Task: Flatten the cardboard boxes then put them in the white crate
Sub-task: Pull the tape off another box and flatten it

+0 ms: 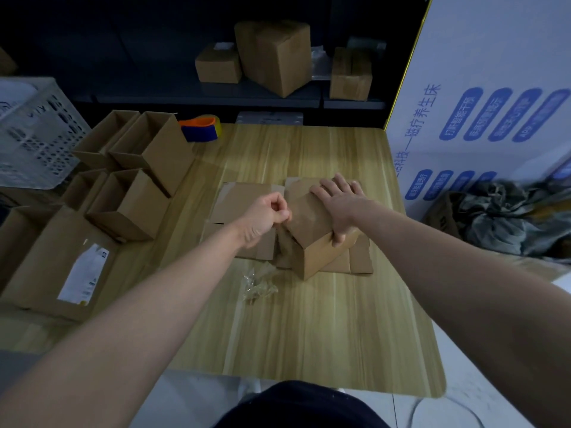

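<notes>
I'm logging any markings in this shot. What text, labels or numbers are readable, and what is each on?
"科技—磁疗养生床": printed vertically on the large white box, its start cut off.
Blue ovals on that box: white characters, too blurred to read.
White label on the flat carton at left: too small to read.

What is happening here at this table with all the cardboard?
A person is breaking down a cardboard box on the wooden table. The right hand presses flat on its top, while the left hand pinches at its left edge. The box is not yet flat; it stands on flattened cardboard. Open boxes wait at the left, near the white crate.
</notes>
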Demonstrator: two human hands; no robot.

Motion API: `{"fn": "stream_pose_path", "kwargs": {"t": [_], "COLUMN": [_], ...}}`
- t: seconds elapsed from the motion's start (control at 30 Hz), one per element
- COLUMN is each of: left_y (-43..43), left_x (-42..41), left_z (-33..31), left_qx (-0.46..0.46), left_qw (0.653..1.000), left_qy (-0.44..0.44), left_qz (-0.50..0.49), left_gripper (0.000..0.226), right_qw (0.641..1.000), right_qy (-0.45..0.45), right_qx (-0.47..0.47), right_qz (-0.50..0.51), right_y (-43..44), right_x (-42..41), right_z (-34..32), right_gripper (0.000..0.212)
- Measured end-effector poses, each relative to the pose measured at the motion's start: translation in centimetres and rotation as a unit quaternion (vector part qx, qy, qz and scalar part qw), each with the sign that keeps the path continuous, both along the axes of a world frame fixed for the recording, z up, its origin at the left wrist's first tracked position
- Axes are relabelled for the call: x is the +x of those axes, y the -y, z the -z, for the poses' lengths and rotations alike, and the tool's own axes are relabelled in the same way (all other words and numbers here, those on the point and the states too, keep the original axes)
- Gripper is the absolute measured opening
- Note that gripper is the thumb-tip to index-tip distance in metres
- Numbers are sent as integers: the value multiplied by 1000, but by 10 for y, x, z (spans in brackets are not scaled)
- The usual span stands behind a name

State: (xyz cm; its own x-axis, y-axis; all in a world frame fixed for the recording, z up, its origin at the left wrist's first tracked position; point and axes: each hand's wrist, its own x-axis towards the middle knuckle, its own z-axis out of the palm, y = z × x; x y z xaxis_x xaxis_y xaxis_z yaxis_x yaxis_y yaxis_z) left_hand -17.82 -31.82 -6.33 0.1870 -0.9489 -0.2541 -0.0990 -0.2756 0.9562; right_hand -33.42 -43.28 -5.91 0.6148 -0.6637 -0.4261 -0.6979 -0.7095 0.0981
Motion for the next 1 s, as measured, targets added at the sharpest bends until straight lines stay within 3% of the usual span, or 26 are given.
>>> {"fn": "stream_pose_path", "kwargs": {"t": [0.27, 0.47, 0.73, 0.87, 0.93, 1.0], "left_y": [-1, 7, 21, 24, 25, 24], "left_x": [-8, -6, -1, 3, 11, 24], "left_z": [9, -20, -53, -63, -64, -62], "left_qx": [-39, -105, -151, -142, -124, -83], "left_qw": [997, 987, 945, 918, 906, 918], "left_qy": [32, -48, -235, -312, -326, -266], "left_qz": [-64, -109, -170, -200, -238, -283], "left_gripper": [40, 34, 36, 35, 33, 23], "right_qw": [1000, 993, 979, 965, 955, 942], "right_qy": [-5, 68, 152, 236, 278, 318], "right_qx": [-4, 37, 116, 103, 100, 107], "right_qz": [2, -85, -69, -53, -35, 0], "right_y": [-1, -12, -4, -2, 0, 4], "right_x": [-1, 23, 28, 23, 18, 9], "right_z": [-5, -21, -62, -67, -66, -63], "right_gripper": [135, 140, 139, 136, 133, 130]}}
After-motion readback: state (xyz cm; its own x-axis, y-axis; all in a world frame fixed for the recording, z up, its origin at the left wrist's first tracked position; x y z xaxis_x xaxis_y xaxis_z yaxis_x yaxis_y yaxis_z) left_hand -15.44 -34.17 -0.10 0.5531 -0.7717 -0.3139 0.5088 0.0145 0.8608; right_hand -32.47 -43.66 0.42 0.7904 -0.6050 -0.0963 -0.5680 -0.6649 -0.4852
